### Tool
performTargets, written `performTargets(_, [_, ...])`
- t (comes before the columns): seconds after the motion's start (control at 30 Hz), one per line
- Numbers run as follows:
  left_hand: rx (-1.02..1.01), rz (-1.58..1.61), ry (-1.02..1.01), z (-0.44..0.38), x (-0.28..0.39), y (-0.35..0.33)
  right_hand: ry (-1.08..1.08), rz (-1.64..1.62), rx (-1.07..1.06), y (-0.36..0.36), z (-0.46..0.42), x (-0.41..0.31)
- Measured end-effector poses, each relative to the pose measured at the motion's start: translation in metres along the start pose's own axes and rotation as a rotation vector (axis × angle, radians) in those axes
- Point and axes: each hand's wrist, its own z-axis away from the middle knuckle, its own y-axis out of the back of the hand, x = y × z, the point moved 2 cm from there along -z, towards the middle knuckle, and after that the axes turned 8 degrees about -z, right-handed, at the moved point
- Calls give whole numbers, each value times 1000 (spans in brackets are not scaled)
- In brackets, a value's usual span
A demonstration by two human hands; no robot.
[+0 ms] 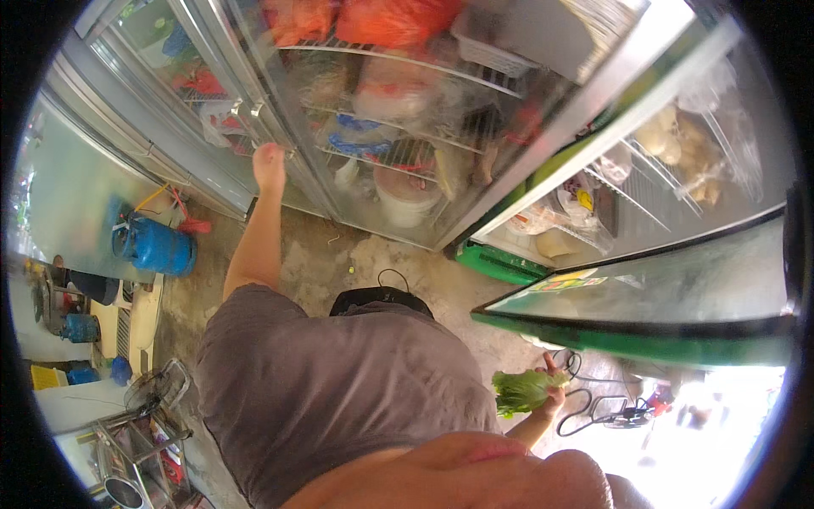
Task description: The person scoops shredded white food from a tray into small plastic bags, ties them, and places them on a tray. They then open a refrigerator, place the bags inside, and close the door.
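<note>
My left hand (269, 167) is stretched forward to the metal frame (283, 121) of a tall glass-door refrigerator, close beside its small handles (255, 110). Its fingers are hidden, so I cannot tell whether it grips the frame or only touches it. Down at my right side, my right hand (554, 396) holds a green leafy vegetable (523, 389) that looks like lettuce. Behind the glass are wire shelves (407, 167) with red plastic bags (397, 22), clear bags of food and a white bucket (407, 196).
To my right, a green-trimmed refrigerator door (661, 299) stands open, showing bagged food (680, 146) on racks. A blue gas cylinder (159, 245) stands on the concrete floor (369, 254) at left. A fan (156, 388) and metal stand (137, 445) are behind left; cables (579, 407) lie behind right.
</note>
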Motion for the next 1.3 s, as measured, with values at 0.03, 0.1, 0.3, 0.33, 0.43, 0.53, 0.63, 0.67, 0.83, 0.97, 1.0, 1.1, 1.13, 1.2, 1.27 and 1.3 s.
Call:
performTargets(0.03, [7, 26, -87, 7, 19, -5, -35, 35, -17, -7, -6, 15])
performTargets(0.1, [-2, 8, -155, 8, 41, 2, -93, 44, -11, -43, -12, 47])
performTargets(0.3, [160, 200, -98, -22, 59, 26, -192, 253, -58, -133, -9, 85])
performTargets(0.33, [33, 296, -65, -24, 63, 26, -156, 263, -42, -135, -1, 92])
performTargets(0.43, [-251, 466, -63, -41, 59, 17, -100, 319, -9, -142, 29, 112])
performTargets(0.53, [-333, 297, -173, -53, 45, 25, -127, 354, -13, -154, 49, 135])
performTargets(0.63, [-359, 210, -193, -57, 46, 26, -144, 485, -32, -164, 85, 160])
performTargets(0.67, [-341, 212, -178, -53, 43, 30, -142, 477, -54, -163, 101, 167])
performTargets(0.83, [-405, 131, -148, 33, 52, 101, -39, 367, 133, -156, 198, 209])
performTargets(0.97, [-520, 400, -330, 111, -2, 163, -47, 369, 123, -158, 229, 248])
performTargets(1.0, [-585, 485, -318, 129, -13, 178, -82, 381, 164, -177, 230, 255])
performTargets(1.1, [-796, 534, -461, 168, 0, 245, -87, 532, -24, -184, 214, 279])
performTargets(1.13, [-804, 508, -481, 173, 0, 264, -107, 561, -88, -205, 208, 285])
performTargets(1.2, [-825, 425, -549, 173, -7, 283, -87, 709, -150, -240, 195, 294])
performTargets(1.27, [-807, 299, -555, 159, -23, 295, -35, 812, -197, -256, 193, 308])
performTargets(1.3, [-798, 242, -558, 151, -29, 297, 9, 842, -212, -262, 192, 313])
